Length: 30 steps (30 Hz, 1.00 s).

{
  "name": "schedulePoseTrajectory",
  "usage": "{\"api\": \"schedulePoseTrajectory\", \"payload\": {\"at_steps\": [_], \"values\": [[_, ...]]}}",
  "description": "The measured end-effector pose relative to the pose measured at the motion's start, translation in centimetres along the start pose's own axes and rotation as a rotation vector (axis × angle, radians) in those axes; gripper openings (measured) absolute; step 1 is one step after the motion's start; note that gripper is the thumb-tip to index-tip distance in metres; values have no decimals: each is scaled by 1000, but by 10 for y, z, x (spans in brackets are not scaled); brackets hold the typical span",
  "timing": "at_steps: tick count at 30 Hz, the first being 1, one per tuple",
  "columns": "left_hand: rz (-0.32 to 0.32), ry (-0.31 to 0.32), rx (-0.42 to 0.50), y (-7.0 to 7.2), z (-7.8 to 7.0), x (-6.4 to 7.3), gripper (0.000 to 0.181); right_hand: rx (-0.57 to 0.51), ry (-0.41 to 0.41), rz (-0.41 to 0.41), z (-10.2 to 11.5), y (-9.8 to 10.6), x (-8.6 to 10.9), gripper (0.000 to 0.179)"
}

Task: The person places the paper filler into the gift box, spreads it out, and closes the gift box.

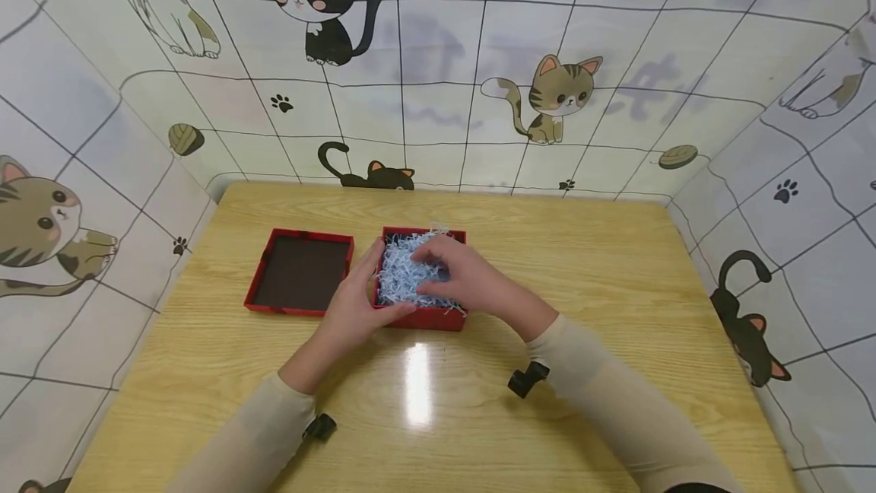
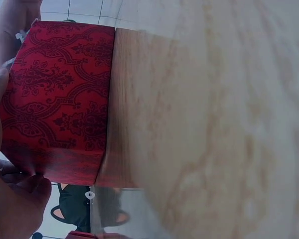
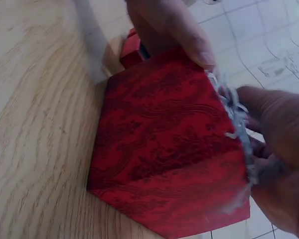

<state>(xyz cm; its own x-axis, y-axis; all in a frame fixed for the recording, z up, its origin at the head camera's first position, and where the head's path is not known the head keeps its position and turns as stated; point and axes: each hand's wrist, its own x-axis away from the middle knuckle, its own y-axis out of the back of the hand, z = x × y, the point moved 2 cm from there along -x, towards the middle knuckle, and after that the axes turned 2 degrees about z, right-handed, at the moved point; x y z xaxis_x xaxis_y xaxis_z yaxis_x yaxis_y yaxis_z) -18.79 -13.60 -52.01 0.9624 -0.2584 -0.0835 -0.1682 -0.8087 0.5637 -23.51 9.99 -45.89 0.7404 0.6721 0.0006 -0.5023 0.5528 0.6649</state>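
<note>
A red patterned box (image 1: 431, 318) stands on the table, filled with pale blue shredded paper (image 1: 404, 268). My left hand (image 1: 352, 306) holds the box at its near left corner, fingers along the left side and thumb at the front rim. Over the right part of the paper is my right hand (image 1: 465, 272), its thumb and fingers apart and bent down toward the shreds. In the right wrist view, the right hand (image 3: 284, 144) is at the box's top edge, with strands of paper (image 3: 239, 119) around the fingertips. The paper beneath the palm is hidden.
To the left of the box lies a red-rimmed lid (image 1: 301, 272) with its dark inside facing up. The wooden table (image 1: 582, 249) is bordered by cat-print walls (image 1: 438, 112) at the back and both sides. A few shreds stick out past the box's rim.
</note>
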Motion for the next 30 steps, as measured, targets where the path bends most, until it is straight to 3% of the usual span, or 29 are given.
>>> {"api": "schedulePoseTrajectory", "payload": {"at_steps": [4,7,16,21,25,30], "values": [[-7,7,-2,2,1,1,121,249,-65,76,9,-7,-11,47],[-10,18,4,4,3,2,121,319,-87,130,12,-10,-17,47],[-5,24,7,7,5,5,120,124,-57,103,7,-3,-17,42],[-10,14,15,8,6,5,120,118,-41,90,9,5,-8,52],[8,-7,22,5,3,0,119,94,-29,12,8,20,10,58],[16,5,13,3,1,-2,120,16,48,-150,-6,39,18,48]]}}
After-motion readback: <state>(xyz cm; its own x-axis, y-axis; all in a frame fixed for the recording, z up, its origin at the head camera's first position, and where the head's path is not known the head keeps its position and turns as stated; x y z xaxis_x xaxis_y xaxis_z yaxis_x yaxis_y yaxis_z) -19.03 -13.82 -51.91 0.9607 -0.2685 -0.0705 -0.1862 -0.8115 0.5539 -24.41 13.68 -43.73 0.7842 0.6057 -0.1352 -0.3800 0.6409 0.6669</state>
